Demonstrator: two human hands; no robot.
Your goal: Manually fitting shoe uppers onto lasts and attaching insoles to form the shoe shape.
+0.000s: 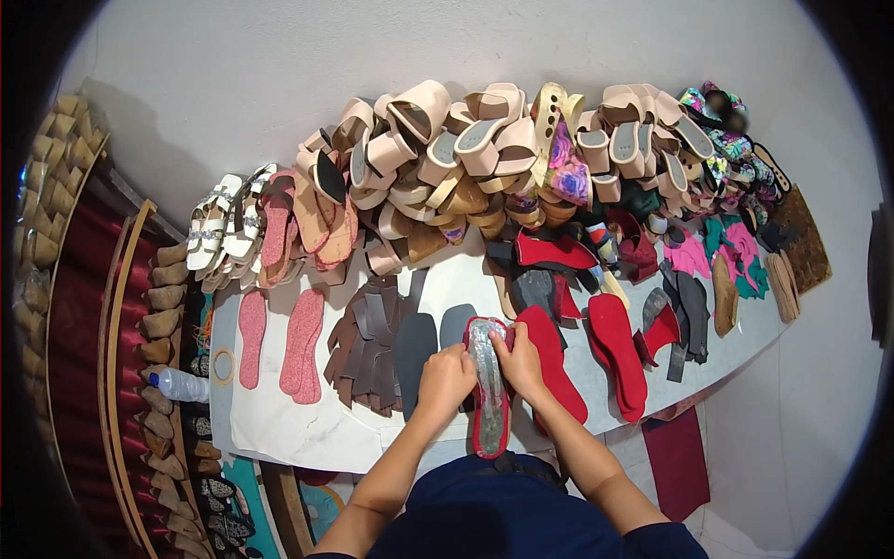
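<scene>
Close in front of my body, a shoe last point(488, 377) with red material wrapped round its edge stands lengthwise, its shiny grey underside facing up. My right hand point(518, 360) is closed round its upper right side, the thumb lying on the grey face. My left hand point(448, 380) is closed against the left edge, its fingertips mostly hidden. Left of it lies a dark grey insole point(415, 349), and another grey insole point(455, 323) shows partly behind my hands. Just to the right rests a red insole point(556, 368), partly covered by my right forearm.
Finished beige sandals point(484, 135) are piled along the wall at the table's back. Pink insoles point(302, 345) and brown strips point(363, 340) lie left, more red insoles point(615, 354) right. A plastic bottle point(179, 385) and racks of wooden lasts point(163, 322) stand beyond the left edge.
</scene>
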